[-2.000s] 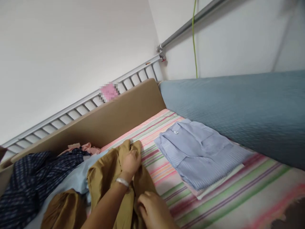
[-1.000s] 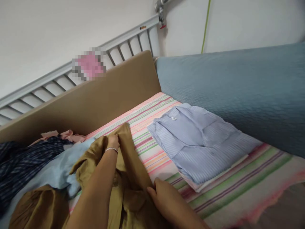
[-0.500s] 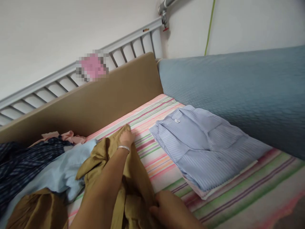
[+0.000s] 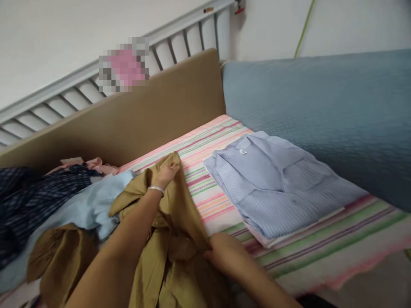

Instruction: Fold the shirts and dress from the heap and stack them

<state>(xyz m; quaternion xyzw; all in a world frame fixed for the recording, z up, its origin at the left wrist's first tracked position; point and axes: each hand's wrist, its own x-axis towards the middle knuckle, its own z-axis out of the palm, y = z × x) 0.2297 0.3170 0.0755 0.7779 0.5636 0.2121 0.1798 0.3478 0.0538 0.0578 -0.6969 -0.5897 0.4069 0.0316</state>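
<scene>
A mustard-brown long-sleeved garment (image 4: 183, 239), probably a shirt or jacket, lies spread in front of me on the striped bed sheet (image 4: 208, 201). Near its far end, my left hand (image 4: 167, 173), with a white bracelet at the wrist, is closed on the cloth. My right hand (image 4: 223, 254) pinches the garment's right edge closer to me. To the right of both hands rests a folded light-blue striped shirt (image 4: 282, 188), on top of other folded cloth. My left forearm covers part of the brown garment.
On the left lie a dark checked garment (image 4: 41, 201), a pale blue cloth (image 4: 86, 205) and pink cloth (image 4: 99, 166). A brown headboard panel (image 4: 144, 115) borders the far side, with a white radiator (image 4: 192, 38) behind it. A blue padded panel (image 4: 314, 98) stands at right.
The view has tilted down, so more of the brown garment shows near me. Both hands keep their hold on it, the left having shifted slightly along the far end.
</scene>
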